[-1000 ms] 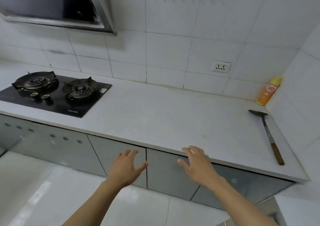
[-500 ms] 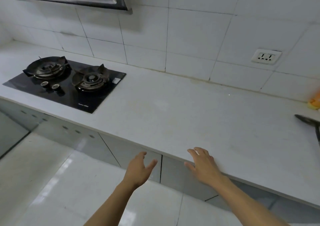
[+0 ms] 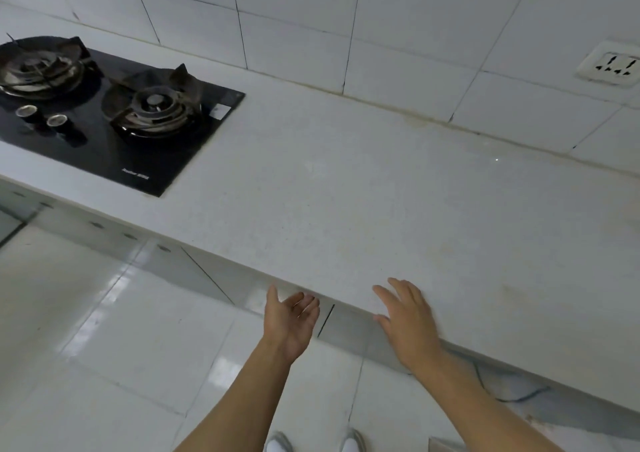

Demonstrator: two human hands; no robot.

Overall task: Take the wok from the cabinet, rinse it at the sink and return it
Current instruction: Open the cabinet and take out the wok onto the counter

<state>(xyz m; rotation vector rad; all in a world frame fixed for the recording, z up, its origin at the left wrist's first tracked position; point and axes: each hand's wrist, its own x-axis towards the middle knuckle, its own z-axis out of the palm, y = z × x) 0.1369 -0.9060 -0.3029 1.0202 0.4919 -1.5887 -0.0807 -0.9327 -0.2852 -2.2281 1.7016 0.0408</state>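
No wok or sink is in view. Grey cabinet doors (image 3: 214, 275) run under the white counter (image 3: 381, 202), mostly hidden by its overhang, and they look closed. My left hand (image 3: 289, 320) is stretched out below the counter edge, palm turned up, fingers relaxed and reaching toward the seam between two doors. My right hand (image 3: 407, 320) hovers at the counter's front edge with fingers spread and holds nothing.
A black two-burner gas hob (image 3: 104, 112) is set into the counter at the left. A wall socket (image 3: 611, 65) sits on the tiled wall at the upper right. Glossy white floor tiles (image 3: 121, 347) lie below, and my shoes (image 3: 313, 443) show at the bottom.
The view has tilted down and moved closer to the counter; the spatula and bottle at the right have left the frame. My left hand has turned palm-up, nearer the cabinet doors.
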